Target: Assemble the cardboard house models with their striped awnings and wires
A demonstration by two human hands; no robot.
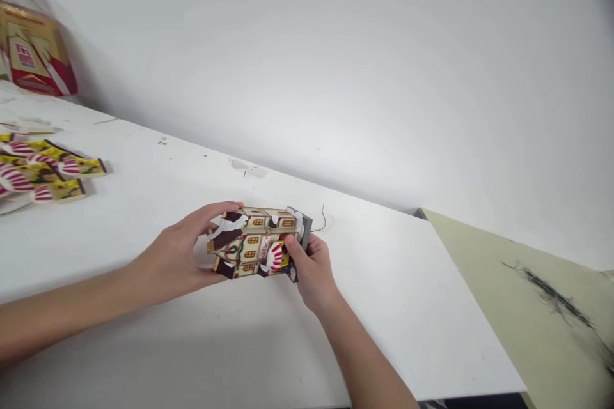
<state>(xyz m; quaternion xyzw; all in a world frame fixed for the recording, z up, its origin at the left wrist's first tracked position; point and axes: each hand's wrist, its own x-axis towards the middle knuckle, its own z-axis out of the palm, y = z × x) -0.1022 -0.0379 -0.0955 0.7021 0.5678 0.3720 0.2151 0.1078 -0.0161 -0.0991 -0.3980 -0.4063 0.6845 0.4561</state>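
Both hands clasp a small paper house [256,243] just above the table [384,281]: the left hand [180,255] cups its roof end, the right hand [311,268] pinches the base end, thumb on the front. Both forearms stretch forward, wrists low. Squeezing harder could crumple the thin walls; a fine wire [322,220] beyond the right grip might snag.

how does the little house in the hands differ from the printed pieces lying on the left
The house is folded into a box shape and held above the table by both hands; the pieces lie flat and untouched. The house is single; the pieces are several, overlapping. Both show red-and-white striped awnings.
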